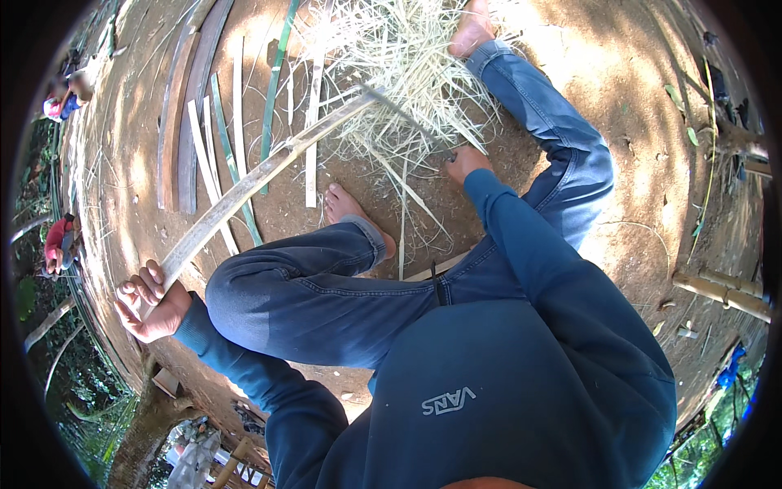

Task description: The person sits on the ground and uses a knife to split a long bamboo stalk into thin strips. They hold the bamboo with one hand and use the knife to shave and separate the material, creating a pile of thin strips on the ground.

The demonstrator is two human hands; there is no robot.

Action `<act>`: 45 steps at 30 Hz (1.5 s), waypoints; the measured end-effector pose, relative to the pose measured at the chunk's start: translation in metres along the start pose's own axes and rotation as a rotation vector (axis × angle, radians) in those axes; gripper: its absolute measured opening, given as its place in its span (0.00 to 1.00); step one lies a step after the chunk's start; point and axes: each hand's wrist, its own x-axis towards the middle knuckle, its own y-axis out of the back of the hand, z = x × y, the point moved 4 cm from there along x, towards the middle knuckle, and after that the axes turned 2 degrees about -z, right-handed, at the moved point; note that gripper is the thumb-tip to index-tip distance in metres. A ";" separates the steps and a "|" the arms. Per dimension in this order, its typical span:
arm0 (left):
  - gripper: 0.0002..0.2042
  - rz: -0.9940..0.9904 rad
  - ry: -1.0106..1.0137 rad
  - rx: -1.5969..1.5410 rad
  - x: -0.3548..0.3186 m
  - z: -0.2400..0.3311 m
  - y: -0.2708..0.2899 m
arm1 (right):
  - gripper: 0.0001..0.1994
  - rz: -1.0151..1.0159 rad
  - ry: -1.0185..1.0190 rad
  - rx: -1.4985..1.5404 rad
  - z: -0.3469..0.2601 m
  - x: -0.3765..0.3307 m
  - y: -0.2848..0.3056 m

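A long, pale bamboo strip (244, 186) slants across my bent left leg, from lower left up toward the middle. My left hand (155, 301) has its fingers curled round the near end. In my right hand (468, 165) is a knife (411, 121) with a long, narrow dark blade, its handle mostly hidden by the fist. The blade points up and left, and its tip meets or crosses the strip's far end; contact cannot be made out. Beneath lies a heap of thin, pale bamboo shavings (415, 49), between my bare feet.
Left of the heap, several pale strips (314, 138), green strips (277, 81) and dark brown slats (193, 114) lie on the bare earth. Bamboo poles (721, 295) stick in from the right. A tree trunk (147, 432) stands lower left. Two people (61, 99) sit far left.
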 end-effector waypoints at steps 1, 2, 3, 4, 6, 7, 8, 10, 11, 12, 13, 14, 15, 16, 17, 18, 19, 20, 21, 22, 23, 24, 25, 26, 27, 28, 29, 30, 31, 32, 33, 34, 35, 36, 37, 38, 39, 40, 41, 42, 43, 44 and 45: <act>0.15 -0.004 0.000 -0.001 0.000 0.000 0.000 | 0.17 0.019 -0.035 0.003 0.008 0.007 0.002; 0.15 0.006 0.000 0.008 0.000 0.000 0.000 | 0.17 0.038 -0.070 0.006 0.016 0.013 0.002; 0.15 0.015 -0.001 0.017 0.000 0.000 0.000 | 0.17 0.024 -0.039 0.005 0.021 0.016 -0.002; 0.15 0.031 -0.001 0.031 -0.003 0.001 0.001 | 0.17 0.003 -0.005 -0.002 0.020 0.013 -0.002; 0.14 0.038 0.001 0.010 -0.004 0.003 0.007 | 0.18 -0.028 0.011 -0.008 0.021 0.010 -0.006; 0.14 0.029 -0.001 -0.008 0.000 0.003 0.007 | 0.19 -0.027 -0.008 0.001 0.020 0.012 -0.010; 0.15 0.049 -0.009 -0.007 0.001 0.003 0.007 | 0.19 -0.026 -0.026 0.010 0.020 0.014 -0.013; 0.16 0.089 -0.029 -0.002 0.001 0.003 0.011 | 0.20 -0.009 -0.074 0.004 0.032 0.030 -0.015; 0.16 0.114 -0.041 0.006 -0.001 0.007 0.013 | 0.21 -0.005 -0.094 -0.002 0.035 0.035 -0.017; 0.16 0.108 -0.049 -0.019 -0.001 0.009 0.014 | 0.21 0.004 -0.087 -0.007 0.036 0.037 -0.020; 0.17 0.105 -0.055 -0.044 -0.001 0.010 0.014 | 0.21 0.011 -0.081 -0.016 0.038 0.037 -0.021; 0.17 0.102 -0.062 -0.070 -0.002 0.011 0.013 | 0.21 0.020 -0.075 -0.025 0.039 0.037 -0.021; 0.17 0.105 -0.069 -0.067 -0.003 0.012 0.012 | 0.21 -0.011 -0.070 -0.006 0.040 0.038 -0.022; 0.18 0.106 -0.079 -0.061 -0.004 0.013 0.007 | 0.21 -0.043 -0.062 0.016 0.036 0.038 -0.024; 0.18 0.106 -0.089 -0.055 -0.005 0.013 0.002 | 0.21 -0.074 -0.054 0.037 0.032 0.038 -0.027; 0.18 0.110 -0.092 -0.066 -0.006 0.011 -0.003 | 0.20 -0.053 -0.022 0.057 0.029 0.037 -0.027; 0.18 0.117 -0.098 -0.069 -0.006 0.010 -0.010 | 0.19 -0.040 0.018 0.076 0.020 0.028 -0.024; 0.19 0.124 -0.104 -0.073 -0.007 0.009 -0.016 | 0.18 -0.027 0.055 0.094 0.011 0.016 -0.019; 0.19 0.067 -0.079 -0.019 -0.008 0.011 -0.021 | 0.18 0.000 0.135 0.148 -0.002 0.004 -0.016; 0.19 0.079 -0.084 -0.013 -0.008 0.013 -0.025 | 0.18 0.030 0.211 0.204 -0.017 -0.012 -0.012; 0.19 0.092 -0.085 -0.009 -0.008 0.012 -0.028 | 0.18 0.060 0.282 0.257 -0.032 -0.029 -0.009; 0.19 0.106 -0.082 -0.003 -0.010 0.013 -0.030 | 0.18 0.083 0.382 0.309 -0.049 -0.048 -0.005; 0.19 0.010 -0.062 -0.016 -0.011 0.012 -0.037 | 0.17 0.107 0.479 0.363 -0.068 -0.068 0.000; 0.19 -0.020 -0.070 0.010 -0.012 0.014 -0.040 | 0.16 0.061 0.539 0.379 -0.087 -0.090 0.007; 0.20 -0.052 -0.078 0.032 -0.013 0.015 -0.042 | 0.16 0.019 0.598 0.393 -0.105 -0.108 0.013; 0.20 -0.084 -0.085 0.058 -0.015 0.017 -0.047 | 0.15 0.000 0.664 0.372 -0.121 -0.122 0.017; 0.21 -0.040 -0.075 0.027 -0.017 0.017 -0.049 | 0.14 -0.015 0.726 0.347 -0.133 -0.133 0.020; 0.20 -0.056 -0.070 0.020 -0.019 0.016 -0.052 | 0.13 -0.032 0.788 0.322 -0.143 -0.140 0.021; 0.20 -0.061 -0.081 0.031 -0.023 0.017 -0.059 | 0.13 -0.005 0.817 0.289 -0.149 -0.142 0.023; 0.20 -0.065 -0.093 0.042 -0.028 0.017 -0.066 | 0.12 0.021 0.845 0.257 -0.154 -0.144 0.024; 0.19 -0.147 -0.077 0.011 -0.031 0.016 -0.071 | 0.12 0.047 0.874 0.224 -0.157 -0.145 0.024; 0.19 -0.155 -0.080 0.022 -0.033 0.015 -0.074 | 0.11 0.035 0.854 0.237 -0.156 -0.139 0.023; 0.19 -0.162 -0.083 0.034 -0.036 0.015 -0.076 | 0.11 0.023 0.833 0.251 -0.154 -0.130 0.020; 0.19 -0.169 -0.086 0.046 -0.038 0.015 -0.077 | 0.11 0.010 0.812 0.265 -0.153 -0.124 0.019; 0.19 -0.169 -0.093 0.047 -0.039 0.014 -0.078 | 0.10 0.008 0.817 0.248 -0.153 -0.126 0.020; 0.19 -0.136 -0.101 0.050 -0.041 0.014 -0.077 | 0.10 0.005 0.822 0.230 -0.154 -0.130 0.022; 0.19 -0.103 -0.110 0.053 -0.044 0.015 -0.076 | 0.10 0.002 0.827 0.213 -0.155 -0.134 0.026; 0.19 -0.074 -0.121 0.058 -0.046 0.016 -0.078 | 0.10 -0.012 0.859 0.189 -0.157 -0.142 0.030; 0.20 -0.084 -0.140 0.078 -0.048 0.015 -0.084 | 0.09 -0.026 0.891 0.166 -0.159 -0.150 0.034; 0.20 -0.083 -0.147 0.085 -0.050 0.015 -0.089 | 0.09 -0.040 0.923 0.142 -0.160 -0.155 0.036; 0.20 -0.081 -0.154 0.092 -0.053 0.015 -0.094 | 0.09 -0.031 0.879 0.165 -0.159 -0.151 0.036; 0.20 -0.078 -0.162 0.099 -0.056 0.015 -0.098 | 0.09 -0.023 0.836 0.187 -0.158 -0.144 0.035; 0.20 -0.067 -0.173 0.106 -0.058 0.015 -0.101 | 0.09 -0.014 0.791 0.209 -0.157 -0.138 0.034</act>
